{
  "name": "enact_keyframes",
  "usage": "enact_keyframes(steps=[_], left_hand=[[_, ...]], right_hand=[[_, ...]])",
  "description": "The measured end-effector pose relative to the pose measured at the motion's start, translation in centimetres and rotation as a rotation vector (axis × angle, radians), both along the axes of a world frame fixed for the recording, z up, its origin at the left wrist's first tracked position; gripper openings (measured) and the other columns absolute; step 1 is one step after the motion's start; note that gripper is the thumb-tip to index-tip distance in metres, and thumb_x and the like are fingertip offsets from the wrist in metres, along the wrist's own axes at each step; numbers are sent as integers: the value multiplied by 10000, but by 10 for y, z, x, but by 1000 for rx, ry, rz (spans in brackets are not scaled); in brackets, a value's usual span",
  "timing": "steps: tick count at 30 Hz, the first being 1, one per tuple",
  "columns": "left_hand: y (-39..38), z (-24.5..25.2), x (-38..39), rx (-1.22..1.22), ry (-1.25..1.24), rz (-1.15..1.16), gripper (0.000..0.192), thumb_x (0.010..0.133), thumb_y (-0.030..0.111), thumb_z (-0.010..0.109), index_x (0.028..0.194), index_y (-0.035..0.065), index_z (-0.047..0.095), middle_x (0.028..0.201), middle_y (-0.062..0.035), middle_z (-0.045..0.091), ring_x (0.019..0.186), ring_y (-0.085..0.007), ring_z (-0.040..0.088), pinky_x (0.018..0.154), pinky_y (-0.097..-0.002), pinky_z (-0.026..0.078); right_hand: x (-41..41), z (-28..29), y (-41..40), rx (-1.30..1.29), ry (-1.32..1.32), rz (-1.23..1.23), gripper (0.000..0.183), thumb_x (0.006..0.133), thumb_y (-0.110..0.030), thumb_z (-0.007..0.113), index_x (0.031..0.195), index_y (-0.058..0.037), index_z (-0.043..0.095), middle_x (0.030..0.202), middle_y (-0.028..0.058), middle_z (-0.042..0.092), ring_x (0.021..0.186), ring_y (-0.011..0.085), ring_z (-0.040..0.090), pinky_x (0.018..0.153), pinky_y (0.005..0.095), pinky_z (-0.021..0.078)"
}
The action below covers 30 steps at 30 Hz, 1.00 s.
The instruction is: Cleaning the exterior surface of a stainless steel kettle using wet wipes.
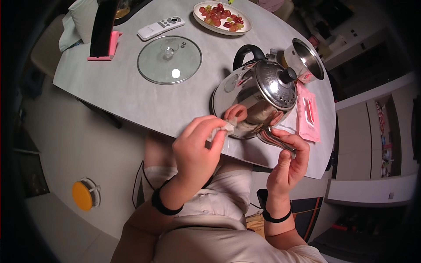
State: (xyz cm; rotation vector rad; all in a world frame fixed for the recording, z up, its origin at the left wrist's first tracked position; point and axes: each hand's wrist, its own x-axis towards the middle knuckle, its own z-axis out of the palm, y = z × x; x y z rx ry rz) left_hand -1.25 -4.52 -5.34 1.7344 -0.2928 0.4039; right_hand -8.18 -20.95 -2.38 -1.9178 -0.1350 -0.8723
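Note:
A shiny stainless steel kettle (243, 95) stands near the table's front edge, its black handle (247, 52) at the far side. The lid (274, 83) with a black knob is on it. Between the thumb and fingers of my left hand (197, 148) is a crumpled white wipe (227, 129), close to the lower side of the kettle. My right hand (291, 161) grips the kettle's spout (276, 141) near its tip, with thumb and fingers around it. The kettle's polished wall mirrors my hands. Whether the wipe touches the kettle I cannot tell.
A pink wipes packet (308, 113) lies right of the kettle, below a steel pot (304, 60). Further left on the grey table (115, 95) are a glass lid (169, 60), a white remote control (161, 28), a plate of grapes (222, 18) and a dark screen on a pink stand (113, 46).

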Motion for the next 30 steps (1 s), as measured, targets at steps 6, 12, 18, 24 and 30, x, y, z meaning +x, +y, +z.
enact_keyframes(steps=[6, 12, 18, 24, 30], left_hand=[[9, -4, 29, -30, 32, 61, 145, 824, -77, 691, 951, -6, 692, 909, -95, 695, 797, -159, 661, 698, -251, 516], [7, 4, 33, 72, -3, 108, 146, 830, -2, 696, 961, 61, 702, 898, -91, 698, 725, -256, 661, 628, -323, 515], [10, 0, 15, 64, 73, 89, 132, 820, -24, 701, 942, 23, 717, 907, -90, 727, 800, -199, 690, 667, -283, 519], [8, -5, -5, 86, 40, 52, 129, 791, -54, 698, 899, 16, 709, 923, -109, 734, 833, -232, 717, 728, -311, 559], [1, -18, -17, 120, -167, 44, 170, 749, -76, 718, 885, 27, 728, 897, -104, 728, 811, -249, 720, 709, -332, 577]], right_hand=[[-8, -1, -8, 27, -18, 7, 279, 1045, -234, 548, 1101, 39, 529, 1086, 225, 681, 1026, 253, 668, 957, 376, 523], [-9, 0, -10, 33, -14, 13, 264, 1048, -220, 544, 1097, 39, 529, 1074, 225, 687, 1032, 253, 669, 958, 380, 524], [-9, 0, -10, -2, -12, -2, 252, 1047, -203, 544, 1091, 44, 532, 1072, 224, 692, 1028, 256, 673, 952, 375, 523], [-10, -2, -12, 2, -12, -2, 250, 1044, -201, 550, 1089, 45, 535, 1067, 222, 693, 1026, 258, 674, 954, 376, 520], [-10, 0, -11, 13, -17, 5, 257, 1038, -199, 564, 1103, 48, 546, 1070, 221, 696, 1029, 256, 673, 954, 371, 520]])
